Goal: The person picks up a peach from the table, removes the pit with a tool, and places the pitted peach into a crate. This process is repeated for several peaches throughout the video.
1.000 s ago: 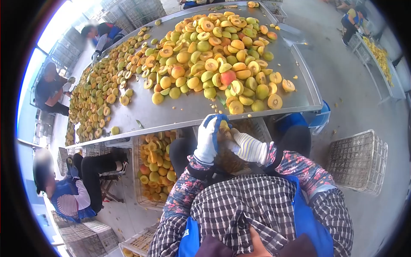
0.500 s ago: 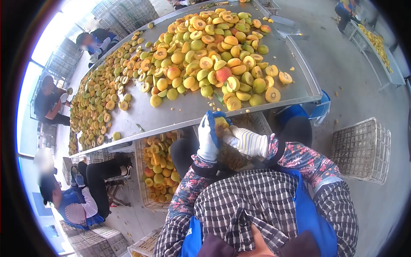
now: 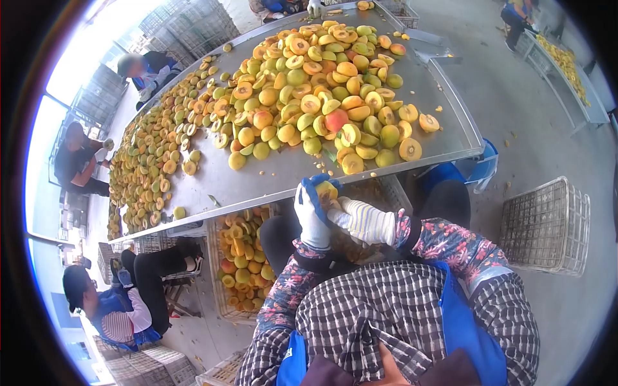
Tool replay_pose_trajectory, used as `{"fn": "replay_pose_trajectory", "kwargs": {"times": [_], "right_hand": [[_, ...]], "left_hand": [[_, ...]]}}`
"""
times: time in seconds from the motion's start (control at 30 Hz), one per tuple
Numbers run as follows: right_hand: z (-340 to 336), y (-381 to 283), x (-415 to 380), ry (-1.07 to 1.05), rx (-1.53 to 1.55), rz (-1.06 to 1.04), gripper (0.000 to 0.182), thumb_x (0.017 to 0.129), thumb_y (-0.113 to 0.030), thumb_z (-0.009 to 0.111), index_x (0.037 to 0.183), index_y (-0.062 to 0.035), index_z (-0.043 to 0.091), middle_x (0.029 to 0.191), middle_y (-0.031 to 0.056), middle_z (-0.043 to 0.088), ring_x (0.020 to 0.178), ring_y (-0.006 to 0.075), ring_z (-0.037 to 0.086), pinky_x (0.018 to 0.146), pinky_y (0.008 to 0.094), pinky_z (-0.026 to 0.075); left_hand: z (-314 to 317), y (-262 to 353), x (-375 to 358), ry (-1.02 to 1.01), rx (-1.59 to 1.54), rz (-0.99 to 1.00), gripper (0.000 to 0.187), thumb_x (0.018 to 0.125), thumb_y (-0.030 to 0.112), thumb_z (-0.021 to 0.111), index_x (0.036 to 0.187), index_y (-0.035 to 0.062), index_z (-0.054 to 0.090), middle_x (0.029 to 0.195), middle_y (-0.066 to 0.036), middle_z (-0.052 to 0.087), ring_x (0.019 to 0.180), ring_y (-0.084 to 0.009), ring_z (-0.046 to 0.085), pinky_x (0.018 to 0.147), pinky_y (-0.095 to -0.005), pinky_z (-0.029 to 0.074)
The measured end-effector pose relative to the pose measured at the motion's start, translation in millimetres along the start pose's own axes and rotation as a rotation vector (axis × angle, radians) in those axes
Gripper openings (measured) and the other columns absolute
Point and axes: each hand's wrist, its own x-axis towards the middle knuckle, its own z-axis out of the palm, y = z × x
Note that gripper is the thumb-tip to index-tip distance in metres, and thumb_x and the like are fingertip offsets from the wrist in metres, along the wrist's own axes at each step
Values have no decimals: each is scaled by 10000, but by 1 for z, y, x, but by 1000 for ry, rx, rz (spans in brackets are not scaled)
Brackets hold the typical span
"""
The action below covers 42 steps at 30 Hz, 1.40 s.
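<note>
My left hand (image 3: 311, 213), in a white glove with blue-coated fingers, is closed around a yellow peach half (image 3: 327, 191) just off the front edge of the metal table (image 3: 270, 186). My right hand (image 3: 367, 220), in a white striped glove, is closed with its fingertips against the fruit. Whatever sits between those right fingers is hidden. Beyond my hands lies a large pile of halved peaches (image 3: 310, 103), yellow, green and some reddish, several with brown pit hollows showing. Below my hands is a partly hidden crate (image 3: 394, 190).
A crate of peach halves (image 3: 241, 276) stands under the table to my left. A blue bucket (image 3: 481, 164) is at the table's right corner, with a crate (image 3: 546, 225) on the floor farther right. Co-workers (image 3: 112, 302) sit along the left side and far end.
The peach half has turned in my left hand, so more of its yellow flesh shows. Both hands stay together. The view shifts slightly, and a co-worker's gloved hand appears at the far end.
</note>
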Motion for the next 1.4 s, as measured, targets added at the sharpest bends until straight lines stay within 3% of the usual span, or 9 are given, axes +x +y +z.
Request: {"fn": "replay_pose_trajectory", "kwargs": {"times": [0.13, 0.2, 0.33, 0.4, 0.47, 0.57, 0.7, 0.83, 1.4], "right_hand": [[0, 25, 25, 197, -460, -504, 420, 991, -328, 486, 1169, 52, 490, 938, 307, 638, 893, 464, 626, 780, 468, 503], [0, 12, 9, 188, -647, -292, 401, 992, -313, 482, 1170, 46, 493, 944, 301, 639, 899, 462, 626, 785, 471, 500], [-8, 39, 34, 85, -372, -637, 462, 996, -380, 483, 1284, -20, 453, 820, 171, 639, 742, 352, 642, 715, 412, 525], [-25, 11, 5, -168, -185, 19, 491, 984, -461, 500, 1292, -80, 474, 790, 95, 609, 663, 223, 610, 615, 349, 513], [-30, 21, 8, -205, -115, 5, 494, 978, -502, 501, 1264, -101, 480, 728, 17, 510, 509, 96, 541, 484, 257, 485], [-38, 63, 41, 253, -657, -697, 491, 965, -480, 503, 1170, -36, 545, 819, 217, 657, 639, 369, 649, 582, 446, 511], [-16, 23, 2, 248, -878, -257, 415, 977, -406, 495, 1051, 0, 544, 989, 272, 643, 911, 418, 635, 750, 471, 500], [-12, 49, 16, 201, -350, -556, 365, 969, -333, 533, 1085, 13, 529, 929, 267, 647, 887, 445, 628, 759, 473, 495], [-30, 51, 12, 152, -568, -441, 429, 993, -381, 481, 1158, 13, 519, 910, 262, 653, 879, 456, 629, 768, 478, 497]], "left_hand": [[13, 10, -5, -1, 572, 414, 441, 1032, 380, 458, 1077, -38, 590, 924, -143, 670, 827, -221, 650, 794, -330, 529], [4, 11, -1, -33, 62, -60, 434, 1028, 373, 467, 1081, -40, 588, 897, -139, 671, 830, -216, 651, 794, -328, 529], [-18, 5, 12, -319, 298, -44, 374, 1019, 342, 474, 1008, -7, 610, 906, -112, 663, 851, -208, 656, 799, -334, 526], [-19, 4, 13, -374, 440, 58, 396, 1014, 360, 485, 994, -8, 632, 912, -93, 675, 816, -198, 657, 794, -330, 525], [-9, 10, 13, -251, 216, -233, 384, 994, 350, 535, 1020, -23, 627, 912, -102, 679, 806, -201, 656, 782, -323, 522], [-9, 7, 16, -205, 222, -218, 376, 983, 328, 567, 1037, -39, 629, 880, -94, 681, 812, -185, 654, 762, -302, 524], [-1, 8, 19, -176, 355, -168, 389, 979, 333, 579, 984, -46, 667, 864, -92, 687, 769, -164, 649, 735, -281, 525], [-4, 8, 18, -268, 336, -198, 380, 976, 321, 589, 931, -44, 686, 865, -91, 692, 743, -150, 640, 720, -271, 519], [-19, -9, 22, -364, 364, -244, 520, 1032, 434, 419, 1074, -35, 641, 925, -97, 691, 819, -181, 648, 790, -303, 522]]}}
